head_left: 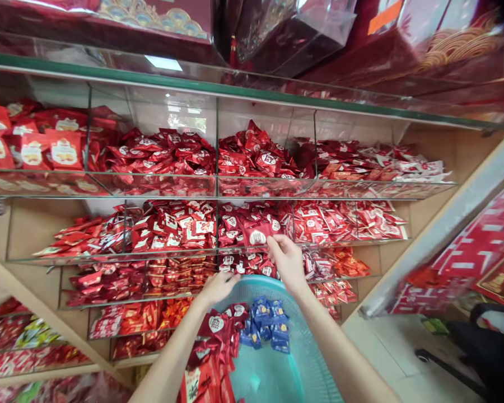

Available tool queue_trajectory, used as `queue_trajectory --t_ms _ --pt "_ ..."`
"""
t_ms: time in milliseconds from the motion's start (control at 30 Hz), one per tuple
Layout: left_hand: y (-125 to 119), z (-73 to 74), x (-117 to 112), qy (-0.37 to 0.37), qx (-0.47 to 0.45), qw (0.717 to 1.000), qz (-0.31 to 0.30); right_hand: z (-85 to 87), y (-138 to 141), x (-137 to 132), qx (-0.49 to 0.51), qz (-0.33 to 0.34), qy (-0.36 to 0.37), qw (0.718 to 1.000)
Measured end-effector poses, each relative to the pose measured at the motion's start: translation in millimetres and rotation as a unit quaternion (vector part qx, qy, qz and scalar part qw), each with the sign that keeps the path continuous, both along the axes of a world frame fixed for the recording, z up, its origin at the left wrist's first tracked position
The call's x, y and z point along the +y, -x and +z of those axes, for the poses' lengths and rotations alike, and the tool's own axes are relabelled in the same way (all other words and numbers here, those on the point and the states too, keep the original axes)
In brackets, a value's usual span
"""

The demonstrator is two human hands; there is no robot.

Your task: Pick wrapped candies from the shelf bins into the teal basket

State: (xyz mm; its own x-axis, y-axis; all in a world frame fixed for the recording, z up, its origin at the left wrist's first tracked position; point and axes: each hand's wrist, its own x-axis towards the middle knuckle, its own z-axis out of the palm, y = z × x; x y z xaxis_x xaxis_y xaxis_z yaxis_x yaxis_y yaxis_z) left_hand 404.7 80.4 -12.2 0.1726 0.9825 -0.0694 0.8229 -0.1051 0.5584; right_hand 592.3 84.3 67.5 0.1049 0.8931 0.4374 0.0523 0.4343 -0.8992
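Note:
My right hand [286, 258] is closed, thumb and fingertips pinching the edge of a dark red candy packet [258, 235] with a pale label. That packet is at the front of a glass shelf compartment, above the basket. Below it, my left hand [219, 288] grips the rim of a turquoise plastic basket [315, 336], its fingers partly hidden. Inside the basket, dark red packets [216, 327] and brighter red packets [201, 383] are piled on the left. Several small blue packets [271, 319] lie towards the far side.
Glass shelves with dividers hold heaps of red packets [163, 151]; orange packets [350, 262] fill a lower compartment. A green-edged glass shelf [252, 89] carries large dark red boxes [369, 50] overhead. At the lower right are a black chair [487, 341] and tiled floor [382, 358].

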Motion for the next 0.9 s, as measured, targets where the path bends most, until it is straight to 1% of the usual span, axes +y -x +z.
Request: queue_trajectory --t_ms 100,233,333,433,533,633,733,800,900 --pt "-5 -2.4 3 0.003 0.011 1.000 -0.004 -36.7 -16 -20 -0.017 0.065 0.058 0.996" --pt "-15 -6.4 9 -0.002 0.023 0.999 -0.030 -86.0 -19 -23 -0.075 0.145 0.130 0.978" --pt "-21 -6.1 11 -0.006 0.031 0.999 -0.040 -116.2 -17 -19 -0.143 0.161 0.146 0.965" --pt "-24 -3.3 11 -0.005 0.043 0.998 -0.046 -134.9 -11 -13 -0.203 0.150 0.136 0.958" --pt "-25 -1.2 10 -0.012 0.047 0.998 -0.048 -140.2 -1 -9 -0.238 0.144 0.139 0.950" --pt "-24 -2.1 10 -0.017 0.041 0.998 -0.043 -137.6 11 -10 -0.292 0.120 0.128 0.940" --pt "-22 -5.1 11 -0.018 0.033 0.998 -0.042 -134.7 23 -17 -0.368 0.050 0.116 0.921" --pt "-21 -7.1 11 -0.018 0.029 0.998 -0.044 -132.9 27 -23 -0.414 -0.002 0.123 0.902" --pt "-19 -8.6 10 -0.018 0.030 0.999 -0.039 -124.5 23 -30 -0.467 -0.046 0.132 0.873"
